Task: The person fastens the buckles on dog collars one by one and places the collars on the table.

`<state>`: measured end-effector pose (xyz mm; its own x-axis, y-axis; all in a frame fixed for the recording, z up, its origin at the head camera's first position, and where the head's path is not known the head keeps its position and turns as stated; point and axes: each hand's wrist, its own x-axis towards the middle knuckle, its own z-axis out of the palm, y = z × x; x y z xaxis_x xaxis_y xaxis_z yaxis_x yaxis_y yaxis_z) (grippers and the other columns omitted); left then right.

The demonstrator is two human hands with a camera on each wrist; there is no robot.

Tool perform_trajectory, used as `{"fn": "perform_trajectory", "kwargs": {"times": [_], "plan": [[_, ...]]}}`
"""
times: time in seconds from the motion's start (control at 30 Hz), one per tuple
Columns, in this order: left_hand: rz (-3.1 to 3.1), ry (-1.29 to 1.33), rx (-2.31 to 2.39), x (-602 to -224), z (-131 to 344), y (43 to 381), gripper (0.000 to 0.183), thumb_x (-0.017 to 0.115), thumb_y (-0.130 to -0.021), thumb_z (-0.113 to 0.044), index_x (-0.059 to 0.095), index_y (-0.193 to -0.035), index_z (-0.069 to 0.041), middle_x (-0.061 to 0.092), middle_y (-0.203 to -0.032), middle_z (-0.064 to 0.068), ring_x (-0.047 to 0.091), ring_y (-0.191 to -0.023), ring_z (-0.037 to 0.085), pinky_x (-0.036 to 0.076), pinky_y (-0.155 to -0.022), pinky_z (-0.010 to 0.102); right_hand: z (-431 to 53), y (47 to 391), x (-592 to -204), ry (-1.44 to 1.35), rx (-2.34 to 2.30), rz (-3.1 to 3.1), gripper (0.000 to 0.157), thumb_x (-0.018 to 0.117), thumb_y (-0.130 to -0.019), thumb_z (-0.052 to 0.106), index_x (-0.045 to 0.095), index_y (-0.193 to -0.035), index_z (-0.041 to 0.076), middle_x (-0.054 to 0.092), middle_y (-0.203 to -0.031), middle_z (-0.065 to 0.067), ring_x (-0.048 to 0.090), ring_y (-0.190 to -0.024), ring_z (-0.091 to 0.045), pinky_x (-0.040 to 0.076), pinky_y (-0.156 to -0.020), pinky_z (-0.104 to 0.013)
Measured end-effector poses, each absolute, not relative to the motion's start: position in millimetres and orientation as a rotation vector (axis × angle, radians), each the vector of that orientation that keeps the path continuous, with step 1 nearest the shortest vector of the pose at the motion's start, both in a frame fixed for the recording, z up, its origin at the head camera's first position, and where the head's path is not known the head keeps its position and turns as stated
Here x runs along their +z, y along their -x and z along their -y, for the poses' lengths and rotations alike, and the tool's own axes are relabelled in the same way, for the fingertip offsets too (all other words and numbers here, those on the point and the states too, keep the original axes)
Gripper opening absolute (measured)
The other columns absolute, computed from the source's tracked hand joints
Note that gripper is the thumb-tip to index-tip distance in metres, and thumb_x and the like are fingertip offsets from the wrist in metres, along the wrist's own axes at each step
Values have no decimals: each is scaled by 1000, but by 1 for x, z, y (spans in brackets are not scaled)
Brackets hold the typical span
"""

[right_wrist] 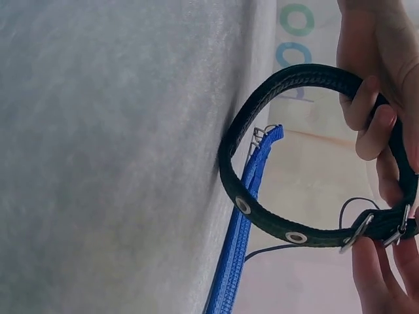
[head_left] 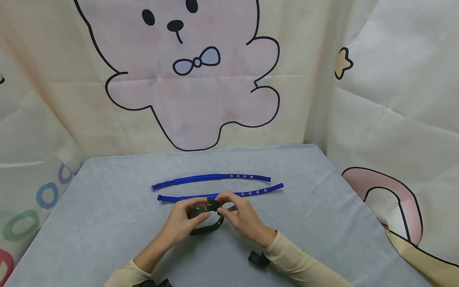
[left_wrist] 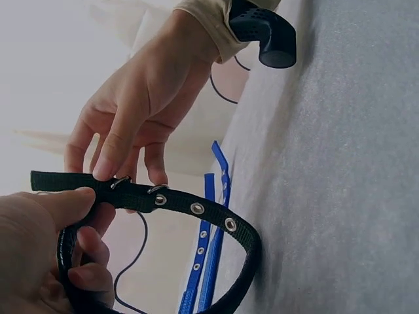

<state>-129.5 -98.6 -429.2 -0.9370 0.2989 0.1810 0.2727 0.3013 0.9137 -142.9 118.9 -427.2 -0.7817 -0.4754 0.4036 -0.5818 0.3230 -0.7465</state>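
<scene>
Both hands hold a dark green pet collar (head_left: 211, 229), bent into a loop with its strap run through the metal buckle (right_wrist: 402, 226). Metal eyelets line the strap, and a D-ring (right_wrist: 357, 234) hangs beside the buckle. My left hand (head_left: 181, 221) grips the buckle side, thumb on top and fingers curled inside the loop. From the other side, the thumb and fingers of my right hand (head_left: 247, 219) pinch the collar at the buckle, near the strap's free end (left_wrist: 52, 180). The lower curve of the loop hangs close over the table.
Two blue collars (head_left: 201, 179) with eyelets lie stretched out side by side behind the hands, the nearer one (head_left: 265, 191) partly covered by them. A grey cloth covers the table (head_left: 118, 199). Printed curtains (head_left: 229, 87) stand along its back and sides.
</scene>
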Motion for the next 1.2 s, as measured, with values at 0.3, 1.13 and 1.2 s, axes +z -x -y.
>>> {"fn": "perform_trajectory", "kwargs": {"times": [0.3,1.13,1.2], "plan": [[-2545,-589,1762,-431,102,128,31,73,-93,-12,70,-122,-3,77,-110,13,71,-91,6,56,-76,21,-119,143,-428,-1013,1453,2450,19,66,-98,11,65,-117,13,70,-113,-4,67,-105,-19,59,-78,-27],[-2688,-632,1688,-436,98,126,31,74,-94,-21,72,-122,-11,75,-115,11,63,-78,2,53,-67,21,-121,142,-432,-1025,1338,2389,27,64,-99,8,60,-126,8,71,-115,-9,71,-100,-23,59,-75,-30],[-2679,-631,1712,-435,97,127,32,75,-93,-19,72,-122,-7,76,-112,11,67,-82,3,55,-70,20,-122,142,-432,-1046,1337,2378,25,64,-99,8,62,-124,10,71,-115,-8,70,-100,-22,59,-73,-30]]}}
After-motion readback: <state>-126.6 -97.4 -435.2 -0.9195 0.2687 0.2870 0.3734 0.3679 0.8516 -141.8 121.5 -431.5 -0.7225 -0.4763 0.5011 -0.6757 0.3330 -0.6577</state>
